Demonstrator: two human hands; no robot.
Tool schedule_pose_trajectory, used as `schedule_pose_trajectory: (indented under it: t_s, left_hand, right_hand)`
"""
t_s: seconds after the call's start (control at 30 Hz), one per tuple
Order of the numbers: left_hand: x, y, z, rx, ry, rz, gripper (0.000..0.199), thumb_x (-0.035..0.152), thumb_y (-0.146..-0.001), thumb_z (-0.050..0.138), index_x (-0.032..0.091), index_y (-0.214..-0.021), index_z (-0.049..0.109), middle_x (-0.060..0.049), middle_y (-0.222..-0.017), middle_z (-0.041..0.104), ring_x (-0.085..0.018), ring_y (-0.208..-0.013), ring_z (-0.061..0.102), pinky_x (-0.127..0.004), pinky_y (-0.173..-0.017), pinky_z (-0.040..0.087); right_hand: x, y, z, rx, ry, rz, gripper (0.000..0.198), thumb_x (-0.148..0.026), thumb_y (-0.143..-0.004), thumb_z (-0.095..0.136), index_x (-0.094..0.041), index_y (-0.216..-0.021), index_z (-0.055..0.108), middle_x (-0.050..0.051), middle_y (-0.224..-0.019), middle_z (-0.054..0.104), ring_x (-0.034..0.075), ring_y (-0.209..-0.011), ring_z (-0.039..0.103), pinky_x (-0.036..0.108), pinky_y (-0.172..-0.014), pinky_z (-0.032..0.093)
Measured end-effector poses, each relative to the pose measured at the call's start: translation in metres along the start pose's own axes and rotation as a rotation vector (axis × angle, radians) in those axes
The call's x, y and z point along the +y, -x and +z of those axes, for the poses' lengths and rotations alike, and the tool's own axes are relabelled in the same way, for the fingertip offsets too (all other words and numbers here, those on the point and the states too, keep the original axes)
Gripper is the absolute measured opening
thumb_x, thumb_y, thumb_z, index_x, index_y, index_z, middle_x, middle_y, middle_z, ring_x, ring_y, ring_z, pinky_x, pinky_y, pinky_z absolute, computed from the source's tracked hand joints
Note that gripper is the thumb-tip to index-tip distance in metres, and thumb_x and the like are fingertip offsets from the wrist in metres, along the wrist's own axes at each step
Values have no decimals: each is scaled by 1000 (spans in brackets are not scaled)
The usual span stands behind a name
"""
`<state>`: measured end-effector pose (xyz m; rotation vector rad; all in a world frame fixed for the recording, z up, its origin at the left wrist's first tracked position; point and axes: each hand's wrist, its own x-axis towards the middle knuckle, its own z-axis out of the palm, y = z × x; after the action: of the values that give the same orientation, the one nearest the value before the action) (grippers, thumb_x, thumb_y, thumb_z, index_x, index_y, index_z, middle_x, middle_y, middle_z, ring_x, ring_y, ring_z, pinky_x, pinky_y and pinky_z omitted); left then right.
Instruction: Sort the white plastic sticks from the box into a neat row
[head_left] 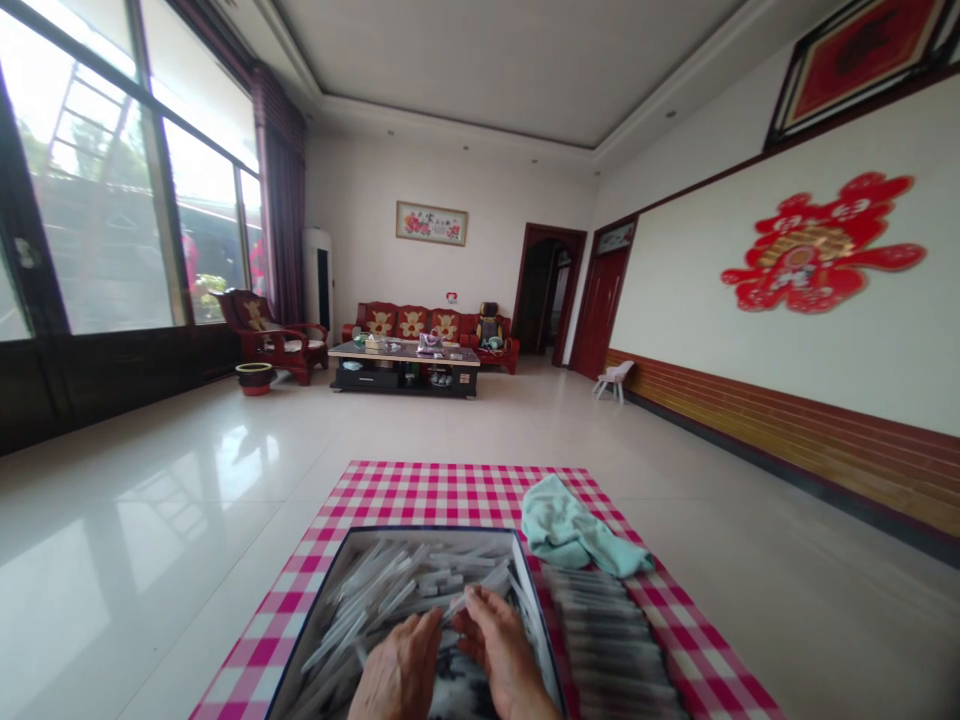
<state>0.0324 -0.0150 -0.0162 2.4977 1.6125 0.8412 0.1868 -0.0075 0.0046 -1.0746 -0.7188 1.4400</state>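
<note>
A dark-rimmed box [315, 610] full of several thin grey-white sticks [397, 585] sits on a pink and white checked cloth [427, 490]. My left hand [401, 670] lies flat on the sticks near the box's front. My right hand [501, 655] is beside it, fingers pinching one stick at its tip [469, 600]. The two hands nearly touch. A row of stacked grey sticks [607, 640] lies on the cloth right of the box.
A crumpled mint-green towel [570, 530] rests on the cloth behind the stacked row. Glossy tiled floor surrounds the cloth. Far off stand a coffee table [405, 362], red sofa [412, 322], armchair [270, 335] and small white chair [615, 378].
</note>
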Motion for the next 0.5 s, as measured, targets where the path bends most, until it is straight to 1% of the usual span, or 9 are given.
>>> schedule_pose_trajectory:
  t_s: [0.1,0.17,0.33,0.5]
  left_hand:
    - [2,-1,-3,-27,26,-2,33,15,-93,33,23,-116,56,-4,-91,70,-15,-82,69,-22,-69,52]
    - [5,-1,-7,-38,46,-7,32,16,-94,32,24,-113,57,-4,-90,70,-15,-81,68,-22,-69,51]
    - [11,0,-16,-44,73,-53,27,20,-95,35,24,-96,61,-1,-83,70,-15,-77,68,-22,-66,48]
    - [13,1,-17,-40,55,-75,29,21,-96,34,22,-80,60,-1,-73,68,-14,-69,67,-22,-59,43]
  right_hand:
    - [0,1,1,-44,52,16,42,-50,-62,78,-18,-87,66,2,-81,71,17,-74,66,22,-58,46]
    - [1,2,1,-52,64,15,39,-48,-63,78,-19,-85,65,1,-79,70,16,-73,65,22,-59,46]
    - [1,3,-1,-86,65,-16,33,-45,-63,78,-19,-77,63,-2,-70,66,15,-70,62,23,-62,47]
    - [-1,5,0,-95,107,3,32,-42,-62,77,-18,-75,61,-4,-61,61,13,-62,60,25,-61,48]
